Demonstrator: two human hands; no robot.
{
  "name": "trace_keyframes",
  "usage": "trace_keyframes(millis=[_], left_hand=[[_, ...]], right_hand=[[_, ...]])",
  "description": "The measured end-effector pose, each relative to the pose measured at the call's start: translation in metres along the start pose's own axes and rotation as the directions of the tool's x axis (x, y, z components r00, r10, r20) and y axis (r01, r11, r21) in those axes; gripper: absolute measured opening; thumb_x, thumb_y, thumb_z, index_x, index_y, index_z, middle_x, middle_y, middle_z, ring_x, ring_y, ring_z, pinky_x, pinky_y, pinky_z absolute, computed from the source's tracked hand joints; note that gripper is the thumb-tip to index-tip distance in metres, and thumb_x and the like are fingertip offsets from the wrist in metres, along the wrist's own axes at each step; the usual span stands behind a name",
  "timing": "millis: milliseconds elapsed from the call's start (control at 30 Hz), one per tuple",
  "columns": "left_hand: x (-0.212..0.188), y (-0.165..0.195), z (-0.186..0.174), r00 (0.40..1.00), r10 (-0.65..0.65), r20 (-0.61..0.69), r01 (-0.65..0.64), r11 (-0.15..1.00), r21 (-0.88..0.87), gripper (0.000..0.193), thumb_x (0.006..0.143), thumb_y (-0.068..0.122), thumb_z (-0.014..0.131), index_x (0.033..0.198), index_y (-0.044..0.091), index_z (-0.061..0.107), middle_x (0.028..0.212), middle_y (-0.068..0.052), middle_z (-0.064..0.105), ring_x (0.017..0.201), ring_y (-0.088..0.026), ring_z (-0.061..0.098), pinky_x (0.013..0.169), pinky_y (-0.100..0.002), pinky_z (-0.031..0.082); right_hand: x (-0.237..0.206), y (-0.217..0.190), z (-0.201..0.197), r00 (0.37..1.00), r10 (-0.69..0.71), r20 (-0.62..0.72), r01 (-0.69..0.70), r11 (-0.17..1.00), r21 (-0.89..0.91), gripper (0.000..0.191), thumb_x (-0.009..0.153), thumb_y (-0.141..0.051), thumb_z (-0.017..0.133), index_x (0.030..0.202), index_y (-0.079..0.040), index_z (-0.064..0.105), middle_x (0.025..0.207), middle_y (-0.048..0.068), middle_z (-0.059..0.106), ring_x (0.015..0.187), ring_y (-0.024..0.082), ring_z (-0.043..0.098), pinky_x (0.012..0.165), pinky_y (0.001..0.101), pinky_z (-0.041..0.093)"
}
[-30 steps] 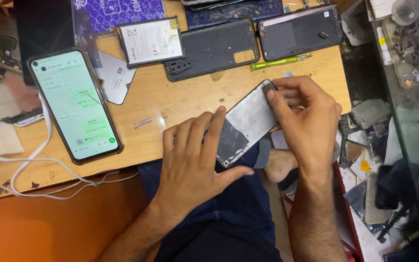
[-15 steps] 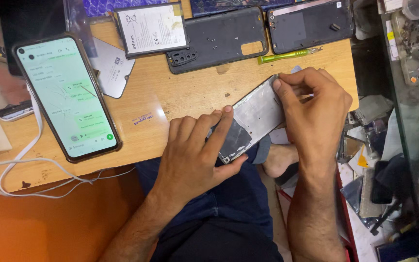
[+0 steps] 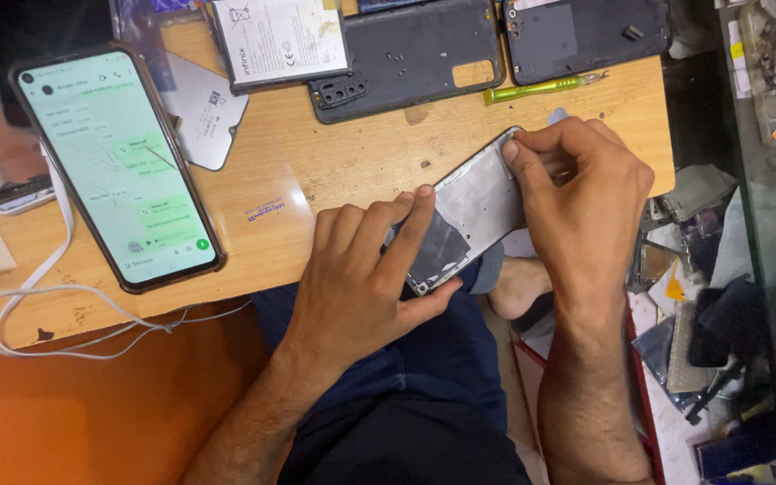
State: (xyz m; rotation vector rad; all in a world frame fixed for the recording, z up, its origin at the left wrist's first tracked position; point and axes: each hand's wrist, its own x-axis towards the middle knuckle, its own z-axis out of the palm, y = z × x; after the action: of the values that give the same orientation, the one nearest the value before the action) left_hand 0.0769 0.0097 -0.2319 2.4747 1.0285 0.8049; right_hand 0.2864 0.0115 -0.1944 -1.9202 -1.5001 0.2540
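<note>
Lap: dark blue trousers fill the nearest part of the view, below the counter edge.
Left hand: the left hand lies palm down at the near counter edge, closed on the lower end of the phone frame, index fingertip on its upper long edge and thumb under its lower corner.
Right hand: the right hand grips the upper end of the phone frame, thumb pressed on the top edge and fingers curled around the far side.
Phone frame: a grey metal phone frame, stripped and tilted, lower end toward the lap, held between both hands over the near edge of the counter.
Lit phone: a phone with a lit green chat screen lies flat on the counter, well left of the hands; the glass shows cracks.
Cable: a white cable runs along the counter's near left edge, just beside the lit phone.
Green tool: a green-handled tool lies on the counter beyond the right hand.
Back covers: two dark back covers lie side by side at the far edge.
Battery: a flat white-labelled battery lies left of the covers.
Parts heap: loose parts lie right of the counter.
</note>
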Motion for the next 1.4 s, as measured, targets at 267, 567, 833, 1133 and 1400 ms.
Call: trace_keyframes(millis=[267,567,833,1133,1400], left_hand=[[-0.002,0.002,-0.004,1.0,-0.016,-0.027,0.015,0.999,-0.03,0.093,0.077,0.045,0.091,0.148,0.002,0.048,0.125,-0.012,0.06,0.101,-0.024,0.055,0.093,-0.042,0.044],[-0.006,0.0,0.003,0.998,-0.035,-0.046,0.032,0.998,-0.058,0.099,0.078,0.046,0.092,0.15,0.0,0.042,0.124,-0.012,0.061,0.102,-0.024,0.055,0.094,-0.041,0.045],[-0.009,-0.001,0.002,0.998,-0.029,-0.054,0.026,0.997,-0.068,0.1,0.077,0.046,0.093,0.149,-0.001,0.041,0.125,-0.013,0.061,0.101,-0.024,0.055,0.094,-0.041,0.045],[-0.013,-0.003,0.004,0.998,-0.027,-0.058,0.022,0.996,-0.088,0.102,0.076,0.047,0.094,0.149,-0.001,0.04,0.131,-0.014,0.06,0.105,-0.025,0.056,0.096,-0.04,0.046],[-0.016,-0.004,0.005,0.996,-0.039,-0.077,0.032,0.996,-0.089,0.104,0.075,0.047,0.095,0.15,-0.001,0.04,0.128,-0.015,0.061,0.103,-0.025,0.056,0.094,-0.04,0.047]], right_hand=[[-0.002,0.0,-0.002,0.999,-0.034,0.029,0.034,0.999,0.005,0.013,0.094,-0.007,0.085,0.104,-0.002,0.078,0.091,0.011,0.072,0.075,0.015,0.07,0.067,0.0281,0.053],[-0.007,-0.013,0.002,0.997,-0.057,0.058,0.058,0.998,-0.01,0.014,0.092,-0.008,0.086,0.103,-0.002,0.079,0.086,0.01,0.071,0.075,0.016,0.07,0.067,0.0289,0.052],[-0.011,-0.001,0.001,0.996,-0.072,0.048,0.073,0.997,-0.014,0.012,0.095,-0.007,0.085,0.103,-0.001,0.078,0.089,0.01,0.071,0.073,0.016,0.069,0.067,0.0286,0.053],[-0.016,-0.009,0.003,0.995,-0.086,0.045,0.086,0.996,-0.008,0.012,0.097,-0.006,0.084,0.105,-0.001,0.077,0.091,0.01,0.071,0.075,0.016,0.069,0.067,0.0282,0.053],[-0.018,-0.02,0.005,0.989,-0.121,0.089,0.122,0.992,-0.005,0.012,0.094,-0.006,0.086,0.103,-0.002,0.078,0.09,0.009,0.072,0.076,0.017,0.071,0.068,0.0286,0.054]])
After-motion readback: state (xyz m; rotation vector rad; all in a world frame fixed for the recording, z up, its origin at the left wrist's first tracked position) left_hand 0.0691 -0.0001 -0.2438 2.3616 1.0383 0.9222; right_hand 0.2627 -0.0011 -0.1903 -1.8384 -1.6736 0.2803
